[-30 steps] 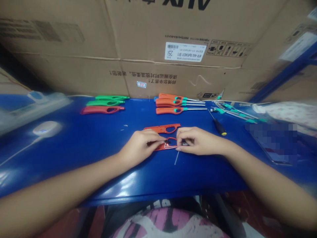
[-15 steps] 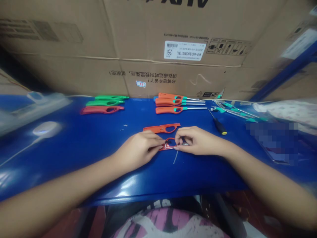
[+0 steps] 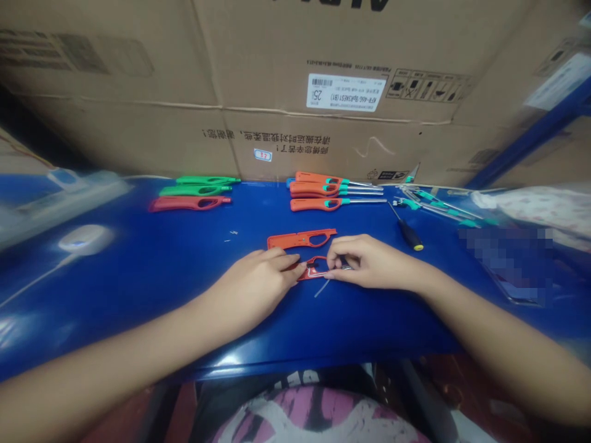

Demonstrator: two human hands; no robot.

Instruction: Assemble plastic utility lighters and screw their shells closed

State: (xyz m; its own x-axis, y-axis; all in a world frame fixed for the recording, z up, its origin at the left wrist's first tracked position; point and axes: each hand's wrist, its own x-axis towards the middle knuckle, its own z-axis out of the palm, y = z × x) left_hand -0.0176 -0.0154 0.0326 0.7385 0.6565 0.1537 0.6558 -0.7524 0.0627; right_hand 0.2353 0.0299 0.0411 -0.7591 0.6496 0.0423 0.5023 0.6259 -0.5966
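Note:
On the blue tabletop lies an orange lighter shell half [image 3: 318, 268] with a white tube and small dark parts in it. My left hand [image 3: 258, 280] presses its fingers onto the left end of this shell half, covering that end. At the right end, my right hand [image 3: 357, 261] pinches the shell and a short metal piece, mostly hidden by the fingers. A thin clear strip [image 3: 322, 289] sticks out below the right fingertips. Just behind my hands is a second orange shell half [image 3: 302, 239], its inner side showing.
Assembled orange lighters [image 3: 316, 204] lie at the back, with green and red shells [image 3: 191, 203] to their left. A screwdriver [image 3: 409, 231], metal rods with green parts [image 3: 438, 206] and a blurred phone-like object [image 3: 512, 271] are at right. A cardboard box [image 3: 258, 74] stands behind.
My left fingers have shifted slightly along the shell half and lie flatter on it. The clear strip's free end has swung left. My right hand has barely moved.

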